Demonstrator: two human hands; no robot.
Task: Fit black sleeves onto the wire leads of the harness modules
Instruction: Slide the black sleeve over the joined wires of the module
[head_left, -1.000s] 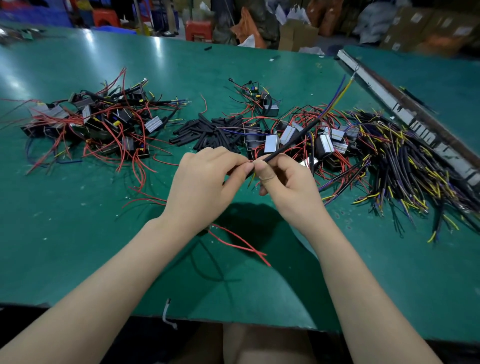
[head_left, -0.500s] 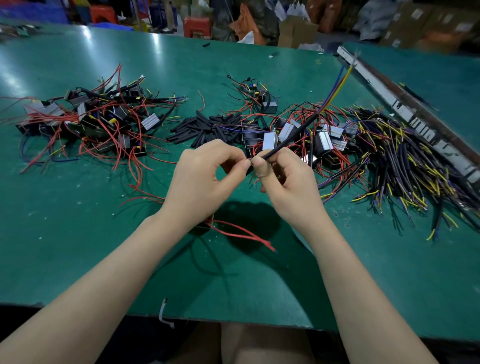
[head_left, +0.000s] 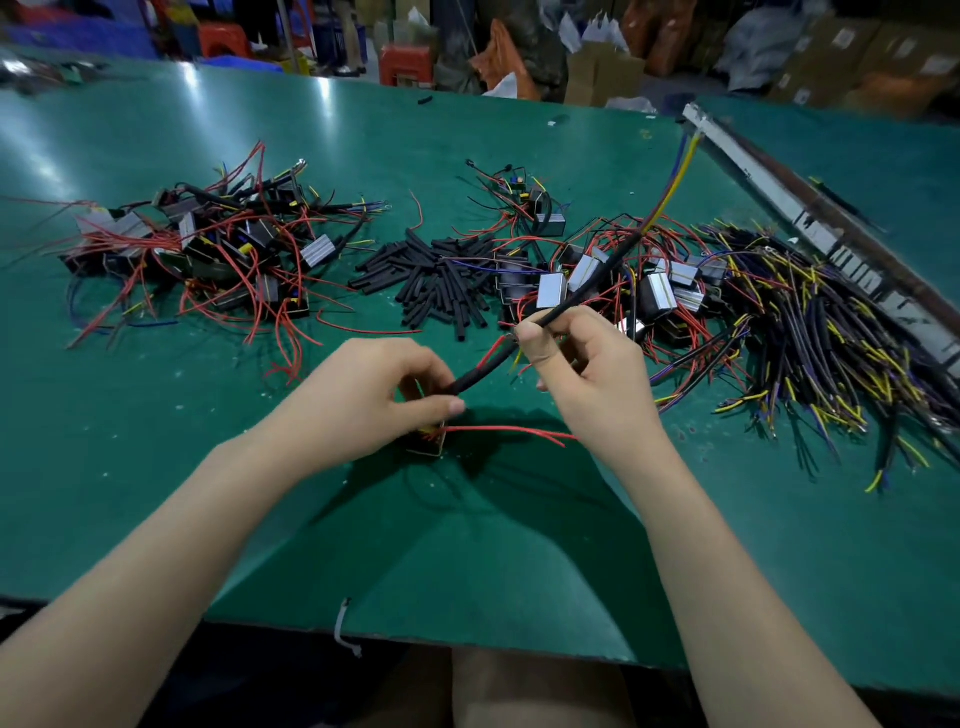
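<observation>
Pinching a short black rubber sleeve (head_left: 480, 371) at its lower end, your left hand (head_left: 363, 400) is also cradling a small grey harness module (head_left: 428, 441) under its curled fingers, with the module's loose red wires (head_left: 511, 431) trailing out toward your right wrist. Your right hand (head_left: 587, 374) is gripping a long black-jacketed cable (head_left: 587, 288) between thumb and forefinger just above the sleeve's upper end, where a red lead (head_left: 491, 351) is showing at the mouth. You appear to be feeding the lead through, so this sleeve is only partly seated, as far as I can judge.

Beyond your right-hand grip, the cable is rising away and ending in blue and yellow cores (head_left: 680, 166). Just past both grips, a heap of spare black sleeves (head_left: 431, 280) is lying on the green table (head_left: 156, 467), so plenty are waiting to be used. Beyond and left of your left hand, a tangle of modules with red wires (head_left: 208, 254) is sitting; whether those are finished I cannot tell. Behind your right hand another cluster of grey modules (head_left: 623, 286) is piled, and further right a spread of dark yellow-tipped cables (head_left: 831, 353). Much of the job looks to be remaining.
</observation>
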